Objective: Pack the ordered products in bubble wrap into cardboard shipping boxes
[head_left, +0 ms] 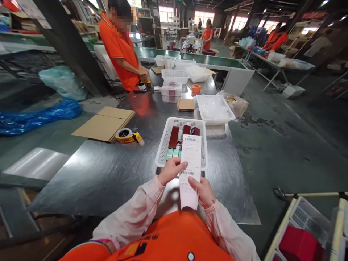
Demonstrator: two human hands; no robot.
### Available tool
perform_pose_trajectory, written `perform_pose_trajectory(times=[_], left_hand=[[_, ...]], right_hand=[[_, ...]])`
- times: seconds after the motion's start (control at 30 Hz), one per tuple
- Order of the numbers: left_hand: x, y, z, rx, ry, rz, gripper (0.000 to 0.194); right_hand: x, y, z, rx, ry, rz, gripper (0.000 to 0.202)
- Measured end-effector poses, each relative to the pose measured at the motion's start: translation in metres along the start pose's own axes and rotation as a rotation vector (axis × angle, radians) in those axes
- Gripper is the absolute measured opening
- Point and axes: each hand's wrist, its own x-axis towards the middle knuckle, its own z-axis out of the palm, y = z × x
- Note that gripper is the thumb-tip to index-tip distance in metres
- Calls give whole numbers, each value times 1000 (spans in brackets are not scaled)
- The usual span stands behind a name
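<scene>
A long printed paper slip (190, 152) with barcodes is held up in front of me by both hands. My left hand (172, 170) pinches its left edge, thumb on the front. Lower down on the right side, my right hand (203, 190) grips the same slip, its thumb across the print. Just beyond, a white perforated basket (160, 152) stands on the metal table. Inside it lie dark red boxes (174, 137) and small mint-green boxes (173, 153). The slip hides part of the basket's contents.
Left on the metal table (108, 174) are a tape dispenser (129, 137) and flat cardboard (104, 123). Farther off sit a basket of clear plastic bags (214, 108), small cardboard pieces (185, 104) and an orange tape roll (196, 88). A co-worker (119, 50) in orange stands at the far left.
</scene>
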Motion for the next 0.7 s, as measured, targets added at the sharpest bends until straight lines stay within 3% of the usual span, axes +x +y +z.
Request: perform_pose_trajectory(times=[0.7], left_hand=[[-1,-8,-4,29,-28,17,46]], right_hand=[[-2,1,-1,19,36,42,46]])
